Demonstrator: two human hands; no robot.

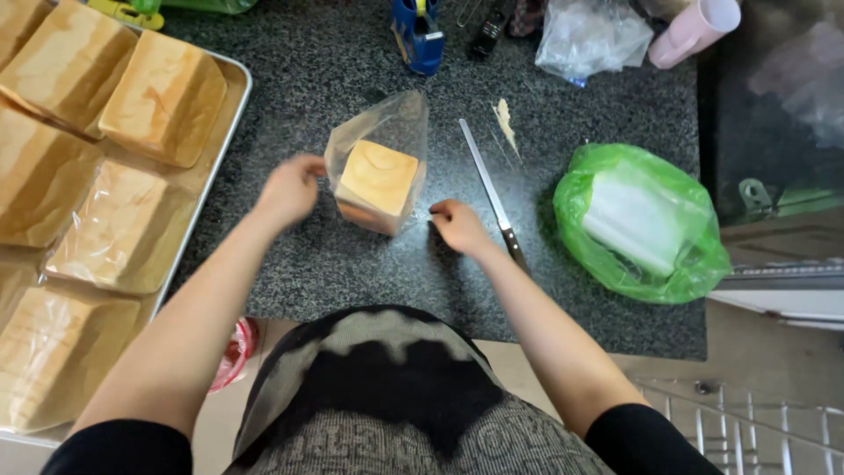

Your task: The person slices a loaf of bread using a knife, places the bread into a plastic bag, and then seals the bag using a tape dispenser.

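Your left hand (288,189) grips the near-left edge of the clear plastic bag (387,141), fingers pinched on the film, while your right hand (457,224) is closed on the bag's lower right corner, just beside the small square loaf (378,180) that sits inside it. The bagged loaf stands on the dark speckled tabletop (352,62), between the metal tray (230,97) of other loaves on your left and the long knife (491,193) on your right. To handle the bag well, keep both pinches on film alone, not on the soft crust, and pull evenly so the loaf stays upright and does not tip toward the knife blade, which lies close to your right wrist. Keep the open mouth of the bag lifted away from the crumbs on the tabletop. The left hand is blurred, so exactly which fingers hold the film is hard to tell. The tray is cut off at the left edge, the green bag (637,220) hides most of its pale contents, and the blue dispenser (418,35) is cropped at the top.
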